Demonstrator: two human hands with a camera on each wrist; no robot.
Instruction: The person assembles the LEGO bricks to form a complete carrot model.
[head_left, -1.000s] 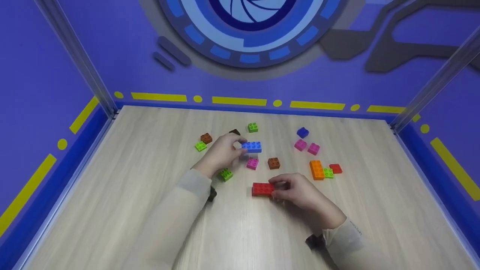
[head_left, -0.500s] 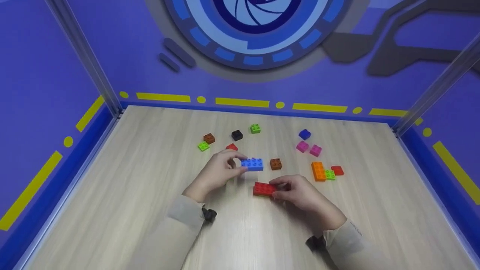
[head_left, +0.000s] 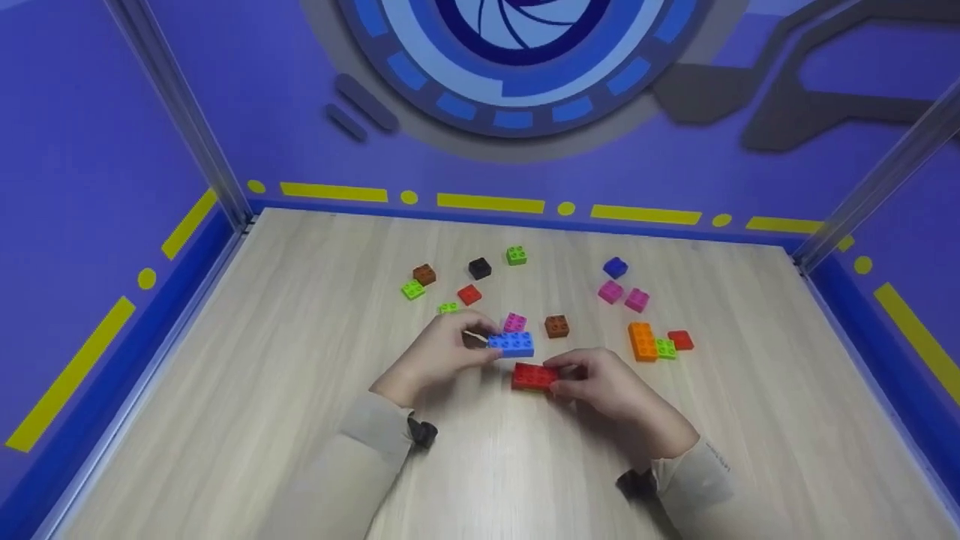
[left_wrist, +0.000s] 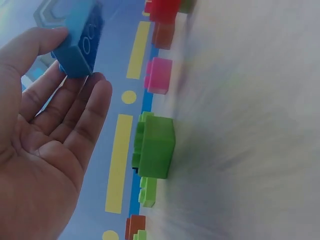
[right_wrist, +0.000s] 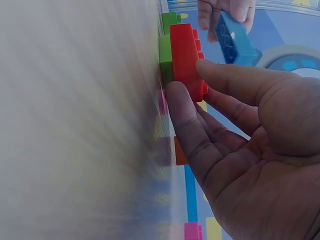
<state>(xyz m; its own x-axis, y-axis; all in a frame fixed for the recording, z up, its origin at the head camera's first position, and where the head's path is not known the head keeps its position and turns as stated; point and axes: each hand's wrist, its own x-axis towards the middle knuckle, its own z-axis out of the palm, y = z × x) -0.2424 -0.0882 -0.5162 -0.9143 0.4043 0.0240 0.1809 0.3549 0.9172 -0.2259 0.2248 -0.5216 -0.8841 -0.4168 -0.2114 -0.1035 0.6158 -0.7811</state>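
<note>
My left hand [head_left: 486, 343] pinches a blue two-by-four brick [head_left: 511, 344] by its left end, between thumb and fingers. The left wrist view shows the blue brick [left_wrist: 80, 42] held off the table at the fingertips [left_wrist: 95, 90]. My right hand [head_left: 564, 377] grips the right end of a red two-by-four brick [head_left: 532, 376] lying on the wooden table [head_left: 300, 390]. The blue brick hangs just behind and left of the red one. In the right wrist view, thumb and fingers clasp the red brick [right_wrist: 185, 55], with the blue brick [right_wrist: 234, 40] close beyond it.
Loose bricks lie behind the hands: pink [head_left: 514, 322], brown [head_left: 556, 326], flat red [head_left: 469, 294], black [head_left: 479, 268], green [head_left: 516, 256]. To the right are an orange brick [head_left: 643, 341], a green one [head_left: 664, 349] and a red one [head_left: 681, 340]. Purple walls [head_left: 112, 150] enclose the table.
My left hand has carried the blue brick from the back cluster toward me, to just beside the red brick. The right hand has kept its hold on the red brick in place.
</note>
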